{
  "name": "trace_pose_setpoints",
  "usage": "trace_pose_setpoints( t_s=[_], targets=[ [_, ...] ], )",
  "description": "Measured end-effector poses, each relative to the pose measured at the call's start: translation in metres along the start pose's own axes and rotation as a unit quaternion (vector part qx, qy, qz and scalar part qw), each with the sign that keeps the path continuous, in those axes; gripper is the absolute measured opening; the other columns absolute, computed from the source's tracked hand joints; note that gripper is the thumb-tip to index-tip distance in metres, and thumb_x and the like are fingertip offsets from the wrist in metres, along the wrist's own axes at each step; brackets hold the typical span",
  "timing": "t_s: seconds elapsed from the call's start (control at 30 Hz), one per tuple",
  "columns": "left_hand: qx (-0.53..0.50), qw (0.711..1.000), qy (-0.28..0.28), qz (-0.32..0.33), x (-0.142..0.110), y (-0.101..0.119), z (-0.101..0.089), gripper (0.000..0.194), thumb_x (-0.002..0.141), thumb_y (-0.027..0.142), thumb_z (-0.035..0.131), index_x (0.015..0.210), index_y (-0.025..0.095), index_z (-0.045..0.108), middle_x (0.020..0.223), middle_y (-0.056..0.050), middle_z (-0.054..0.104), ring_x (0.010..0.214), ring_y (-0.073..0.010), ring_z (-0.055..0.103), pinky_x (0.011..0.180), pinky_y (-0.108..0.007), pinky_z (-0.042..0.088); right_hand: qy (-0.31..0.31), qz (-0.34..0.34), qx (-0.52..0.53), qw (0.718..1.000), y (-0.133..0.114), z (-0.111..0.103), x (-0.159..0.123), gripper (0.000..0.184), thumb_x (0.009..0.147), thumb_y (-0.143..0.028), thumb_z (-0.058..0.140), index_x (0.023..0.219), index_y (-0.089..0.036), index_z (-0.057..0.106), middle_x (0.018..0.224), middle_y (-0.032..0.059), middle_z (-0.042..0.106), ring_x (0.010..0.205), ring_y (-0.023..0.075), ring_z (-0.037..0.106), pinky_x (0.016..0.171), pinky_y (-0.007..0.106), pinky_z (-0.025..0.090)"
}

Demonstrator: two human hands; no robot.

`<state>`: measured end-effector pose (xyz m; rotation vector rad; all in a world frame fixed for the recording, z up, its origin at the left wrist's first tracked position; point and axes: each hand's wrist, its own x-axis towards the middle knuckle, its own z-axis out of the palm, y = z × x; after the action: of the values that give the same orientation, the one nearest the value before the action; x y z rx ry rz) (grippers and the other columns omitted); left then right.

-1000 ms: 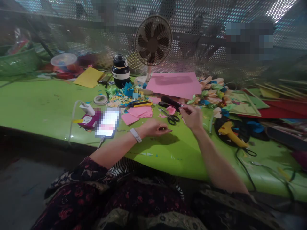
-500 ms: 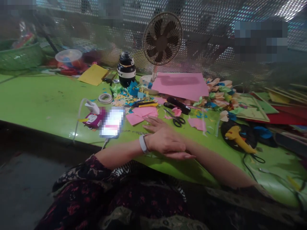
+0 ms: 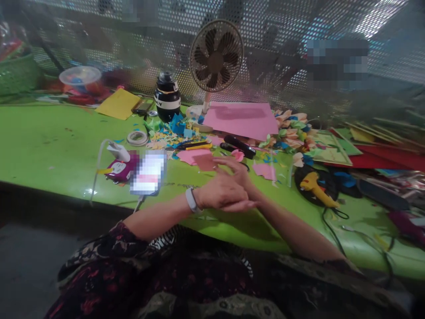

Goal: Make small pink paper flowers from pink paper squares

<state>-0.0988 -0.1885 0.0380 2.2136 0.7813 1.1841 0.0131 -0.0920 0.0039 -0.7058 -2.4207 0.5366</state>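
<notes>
My right hand (image 3: 234, 170) reaches forward past my left, its fingertips closed on a pink paper piece (image 3: 203, 162) that is tilted over other pink pieces (image 3: 190, 157). My left hand (image 3: 223, 192), with a pale wristband (image 3: 191, 200), is in front of the right hand and hides part of it. The left fingers are curled toward the right; whatever is in them is hidden. Scissors (image 3: 245, 166) lie mostly covered behind my right hand. Beside them are a pink paper petal (image 3: 237, 155) and a black stapler (image 3: 239, 146).
A lit phone (image 3: 148, 173) and a purple power adapter (image 3: 123, 169) lie left. Behind are paper scraps (image 3: 162, 135), a black bottle (image 3: 168, 99), a fan (image 3: 216, 57) and a pink sheet (image 3: 241, 119). Right are paper flowers (image 3: 292, 126) and a yellow glue gun (image 3: 315, 186).
My right hand has left the stapler, come back to the left behind my left hand, and lifted a pink paper piece. My left hand has turned, fingers toward the right.
</notes>
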Motion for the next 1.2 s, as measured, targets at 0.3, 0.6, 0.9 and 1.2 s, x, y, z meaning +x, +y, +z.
trace_pose_setpoints(
  t_s=[0.3, 0.6, 0.9, 1.2],
  targets=[
    [-0.422, 0.794, 0.224, -0.376, 0.016, -0.031, 0.002, 0.057, 0.080, 0.074, 0.060, 0.084, 0.017, 0.064, 0.079, -0.007, 0.072, 0.075, -0.0180, 0.070, 0.072, -0.032, 0.058, 0.031, -0.045, -0.101, 0.993, 0.007, -0.055, -0.029, 0.024, 0.094, -0.026, 0.055, 0.101, -0.028, 0.077, 0.113, 0.0086, 0.076, 0.109, 0.0271, 0.066, 0.100, 0.049, 0.050],
    [-0.371, 0.734, 0.357, -0.443, 0.018, -0.039, -0.011, 0.017, 0.086, 0.024, 0.070, 0.086, 0.017, 0.055, 0.083, -0.001, 0.071, 0.071, -0.0150, 0.074, 0.056, -0.022, 0.055, 0.004, 0.144, -0.222, 0.964, 0.030, -0.055, -0.026, 0.023, 0.089, -0.029, 0.056, 0.102, -0.018, 0.071, 0.108, 0.0138, 0.072, 0.103, 0.0297, 0.065, 0.086, 0.040, 0.050],
    [-0.320, 0.797, 0.309, -0.409, 0.011, -0.047, -0.013, 0.034, 0.067, 0.020, 0.085, 0.096, 0.015, 0.067, 0.094, -0.007, 0.077, 0.077, -0.0150, 0.072, 0.062, -0.023, 0.054, -0.127, 0.217, -0.209, 0.945, 0.032, -0.059, -0.021, 0.015, 0.077, -0.031, 0.065, 0.085, -0.019, 0.065, 0.089, 0.0097, 0.072, 0.078, 0.0254, 0.065, 0.061, 0.032, 0.039],
    [-0.332, 0.799, 0.295, -0.406, 0.010, -0.048, -0.015, 0.037, 0.067, 0.032, 0.088, 0.094, 0.012, 0.073, 0.096, -0.012, 0.078, 0.072, -0.0152, 0.072, 0.060, -0.022, 0.052, -0.204, 0.223, -0.209, 0.930, 0.026, -0.074, -0.025, 0.017, 0.072, -0.036, 0.063, 0.073, -0.019, 0.064, 0.078, 0.0080, 0.070, 0.073, 0.0228, 0.063, 0.058, 0.030, 0.034]
  ],
)
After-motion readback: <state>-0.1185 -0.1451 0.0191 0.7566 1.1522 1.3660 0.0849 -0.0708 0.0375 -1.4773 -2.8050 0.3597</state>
